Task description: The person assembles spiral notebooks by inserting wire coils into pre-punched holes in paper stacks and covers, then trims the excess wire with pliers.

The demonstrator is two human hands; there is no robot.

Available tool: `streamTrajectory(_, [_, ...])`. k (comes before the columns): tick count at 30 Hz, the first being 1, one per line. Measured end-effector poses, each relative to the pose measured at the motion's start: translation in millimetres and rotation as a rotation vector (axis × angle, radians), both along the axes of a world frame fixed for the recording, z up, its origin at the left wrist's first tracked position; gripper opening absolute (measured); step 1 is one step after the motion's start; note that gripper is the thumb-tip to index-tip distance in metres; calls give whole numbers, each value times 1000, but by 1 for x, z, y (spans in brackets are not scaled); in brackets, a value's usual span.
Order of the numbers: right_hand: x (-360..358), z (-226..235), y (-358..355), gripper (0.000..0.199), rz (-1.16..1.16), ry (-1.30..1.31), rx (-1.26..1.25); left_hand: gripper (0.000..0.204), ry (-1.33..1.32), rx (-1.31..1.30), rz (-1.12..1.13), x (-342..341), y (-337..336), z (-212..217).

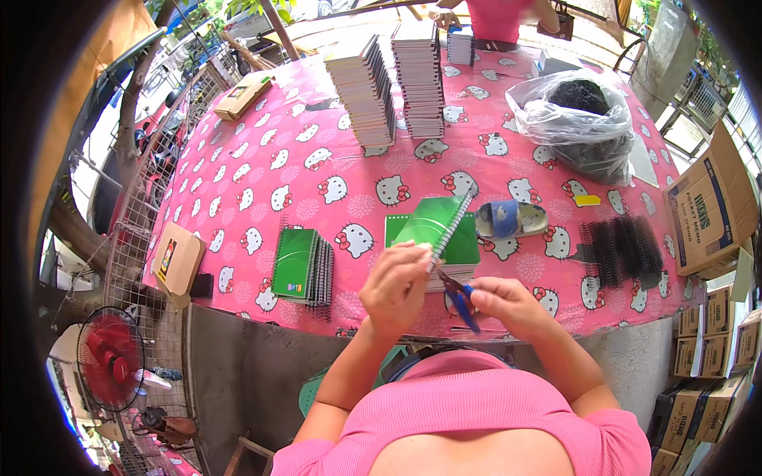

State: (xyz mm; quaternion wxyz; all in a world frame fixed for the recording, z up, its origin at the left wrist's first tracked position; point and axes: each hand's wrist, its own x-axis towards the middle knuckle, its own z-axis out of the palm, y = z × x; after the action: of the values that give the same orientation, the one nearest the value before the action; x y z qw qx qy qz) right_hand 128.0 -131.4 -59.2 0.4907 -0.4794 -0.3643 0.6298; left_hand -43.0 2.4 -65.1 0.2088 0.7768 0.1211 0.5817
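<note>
My left hand (397, 289) is closed on the lower edge of a green spiral notebook (436, 220), which it holds tilted above the table. In my right hand (512, 307) is a pair of scissors with blue handles (465, 306). The scissor blades meet the lower end of the notebook's wire spiral, beside my left fingers; whether they touch the wire, I cannot tell. Beneath the held notebook lies a stack of green-covered sheets (470, 252). Further left sits a small pile of bound green spiral notebooks (294, 263).
A blue slipper (510, 219), a yellow piece (587, 201) and black spiral coils (623, 251) lie to the right. Behind them rests a clear plastic bag (583, 119) with black contents. Tall notebook stacks (418, 83) stand at the back, near another person (494, 22).
</note>
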Motion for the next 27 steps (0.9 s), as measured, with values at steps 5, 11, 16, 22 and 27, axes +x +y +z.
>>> streamTrajectory(5, [21, -81, -42, 38, -212, -1234, 264, 21, -393, -468, 403, -55, 43, 29])
streamTrajectory(11, [41, -95, -34, 41, -440, -1203, 269, 17, -59, -71, 444, -141, 101, 63])
streamTrajectory(16, [26, -20, 43, 51, -534, -696, 132, 35, 1040, -104, 311, -149, 151, 3])
streamTrajectory(22, [32, -36, 65, 50, -469, -855, 164, 70, 1122, -204, 315, -148, 148, -19])
streamTrajectory(27, [33, 3, 49, 28, -566, -354, 270, 61, 240, -446, 116, -86, 84, 6])
